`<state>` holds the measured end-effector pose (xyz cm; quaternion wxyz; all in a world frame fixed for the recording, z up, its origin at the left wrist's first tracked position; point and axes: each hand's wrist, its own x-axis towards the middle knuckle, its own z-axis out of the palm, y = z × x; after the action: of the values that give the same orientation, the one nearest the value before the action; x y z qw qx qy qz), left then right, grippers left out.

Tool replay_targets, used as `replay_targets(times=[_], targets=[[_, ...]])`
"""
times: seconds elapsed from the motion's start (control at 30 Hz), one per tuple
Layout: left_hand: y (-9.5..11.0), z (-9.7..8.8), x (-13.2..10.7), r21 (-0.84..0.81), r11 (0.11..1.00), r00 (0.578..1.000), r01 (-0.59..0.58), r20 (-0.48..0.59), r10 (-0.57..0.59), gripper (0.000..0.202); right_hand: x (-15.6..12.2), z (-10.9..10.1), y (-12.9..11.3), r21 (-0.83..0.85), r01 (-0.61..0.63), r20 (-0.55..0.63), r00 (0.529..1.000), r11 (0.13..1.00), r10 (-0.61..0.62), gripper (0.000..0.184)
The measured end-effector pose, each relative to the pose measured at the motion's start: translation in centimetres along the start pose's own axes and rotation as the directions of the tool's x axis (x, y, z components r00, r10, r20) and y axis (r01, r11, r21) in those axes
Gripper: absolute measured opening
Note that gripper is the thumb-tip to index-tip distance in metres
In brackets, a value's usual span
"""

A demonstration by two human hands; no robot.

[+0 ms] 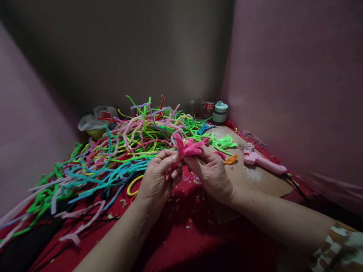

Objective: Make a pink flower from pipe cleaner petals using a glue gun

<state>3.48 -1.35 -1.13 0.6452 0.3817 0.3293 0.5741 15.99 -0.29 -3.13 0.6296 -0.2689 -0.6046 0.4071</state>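
Observation:
Both my hands meet at the middle of the view around a pink pipe-cleaner flower [185,146] with looped petals. My left hand [157,177] pinches its lower stem end with closed fingers. My right hand [211,172] grips the flower from the right, fingers curled under the petals. Just behind and left of my hands lies a big tangled heap of pipe cleaners [113,151] in green, pink, teal, yellow and lilac. A yellow loop [133,185] lies by my left hand.
A pink glue gun [262,160] with a black cord lies on a brown board [255,177] at the right, beside green and orange scraps [230,160]. A teal lidded jar [220,112] and a white bag [95,121] stand at the back. Red cloth [184,226] covers the surface.

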Motion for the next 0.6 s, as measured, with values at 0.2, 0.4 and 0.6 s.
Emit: replay_targets(times=[0.2, 0.4, 0.6], targets=[[0.0, 0.6, -0.3, 0.166, 0.98, 0.989, -0.108, -0.078, 0.122, 0.015, 0.0, -0.1, 0.1, -0.102, 0.014, -0.061, 0.998, 0.995, -0.021, 0.005], [-0.3, 0.3, -0.3, 0.345, 0.919, 0.976, -0.193, -0.033, 0.217, 0.012, 0.2, -0.4, 0.5, -0.079, -0.072, -0.043, 0.997, 0.994, 0.069, 0.006], [-1.2, -0.2, -0.4, 0.632, 0.693, 0.914, -0.345, 0.06, 0.401, 0.011, 0.4, -0.3, 0.9, 0.011, -0.125, -0.056, 0.99, 0.992, 0.126, 0.011]])
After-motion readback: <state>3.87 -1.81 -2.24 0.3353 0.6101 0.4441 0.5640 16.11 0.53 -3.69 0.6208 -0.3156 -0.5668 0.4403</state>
